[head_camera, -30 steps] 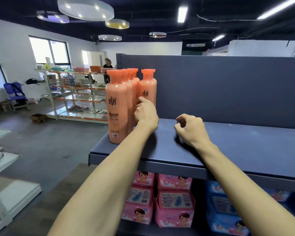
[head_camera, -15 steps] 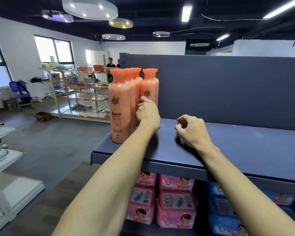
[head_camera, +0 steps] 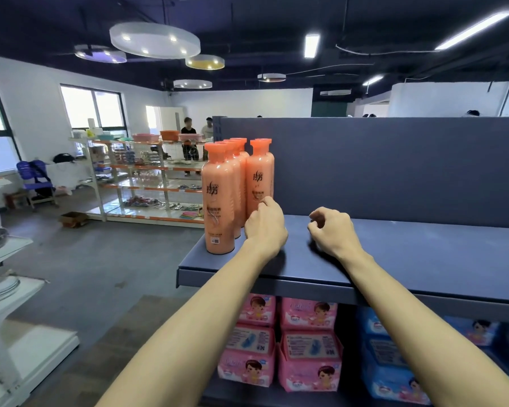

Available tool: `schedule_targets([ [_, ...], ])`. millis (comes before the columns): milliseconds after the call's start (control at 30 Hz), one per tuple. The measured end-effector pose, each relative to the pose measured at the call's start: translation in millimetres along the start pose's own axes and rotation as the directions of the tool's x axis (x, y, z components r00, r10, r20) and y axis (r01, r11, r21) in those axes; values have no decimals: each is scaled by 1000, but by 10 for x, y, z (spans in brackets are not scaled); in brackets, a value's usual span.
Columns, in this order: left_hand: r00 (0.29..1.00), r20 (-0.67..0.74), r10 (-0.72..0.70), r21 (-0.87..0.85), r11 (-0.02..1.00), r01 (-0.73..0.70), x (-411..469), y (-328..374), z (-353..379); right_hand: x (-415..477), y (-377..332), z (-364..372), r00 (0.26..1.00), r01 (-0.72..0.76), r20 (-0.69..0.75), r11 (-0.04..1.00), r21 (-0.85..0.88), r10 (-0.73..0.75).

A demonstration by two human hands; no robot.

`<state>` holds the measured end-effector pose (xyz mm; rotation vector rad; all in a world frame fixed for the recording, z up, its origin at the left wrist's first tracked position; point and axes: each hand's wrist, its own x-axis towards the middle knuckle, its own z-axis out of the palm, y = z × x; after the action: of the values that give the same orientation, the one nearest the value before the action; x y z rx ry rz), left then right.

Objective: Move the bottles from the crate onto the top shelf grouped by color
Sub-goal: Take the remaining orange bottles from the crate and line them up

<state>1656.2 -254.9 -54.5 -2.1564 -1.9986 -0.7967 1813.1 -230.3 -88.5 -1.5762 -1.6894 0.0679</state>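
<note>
Left hand (head_camera: 265, 227): fingers curled, fingertips touching the lower front of an orange bottle (head_camera: 259, 180) at its twelve o'clock. The back of the hand hides the fingers, so it cannot be determined whether they pinch the bottle or merely press on it. Right hand (head_camera: 332, 230): at three o'clock from the left hand and apart from it, fingers loosely curled, holding nothing, heel resting on the top shelf (head_camera: 423, 254). The touched bottle stands upright at the shelf's left end, heading the right-hand row of a two-row orange group. The front bottle of the left row (head_camera: 219, 201) stands at its nine o'clock, nearer the shelf edge. Count by caps: three in the left row and one certain in the right, with a possible second behind it. That makes four at least; overlap prevents a firm total. All are one colour. From three o'clock of the group onward, the shelf carries no bottle of any other colour. The crate is not in view, so what is left in it cannot be stated. Judgement: orange grouping well advanced, other colours outstanding. At six o'clock, beneath the shelf, four pink packs (head_camera: 307, 314) can be made out; the blue packs (head_camera: 394, 383) are partly hidden and uncounted.
</note>
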Motion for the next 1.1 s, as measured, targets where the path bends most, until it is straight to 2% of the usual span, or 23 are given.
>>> schedule_targets([
  [133,989,-1,148,189,971,-145,-236,-5,-256,-181,-151,-129,996,80,31,996,-38,-79],
  [267,976,-29,216,250,947,-202,-407,3,-442,-380,-290,-287,978,196,105,969,-149,-181],
  [467,961,-18,275,226,938,-264,-592,25,-520,-604,-372,-602,976,209,113,943,-258,-185],
  [667,929,-11,370,152,919,-364,-808,5,-360,-1004,-244,-834,991,135,50,938,-320,-126],
  [767,883,-13,470,100,879,-466,-994,87,-305,-1282,-199,-928,992,129,49,950,-283,-120],
  [900,774,4,633,66,772,-632,-1432,232,-193,-1724,-89,-1032,991,134,18,972,-191,-133],
  [1100,724,168,670,8,733,-680,-1879,279,285,-2345,369,-858,990,42,141,984,-175,-17],
])
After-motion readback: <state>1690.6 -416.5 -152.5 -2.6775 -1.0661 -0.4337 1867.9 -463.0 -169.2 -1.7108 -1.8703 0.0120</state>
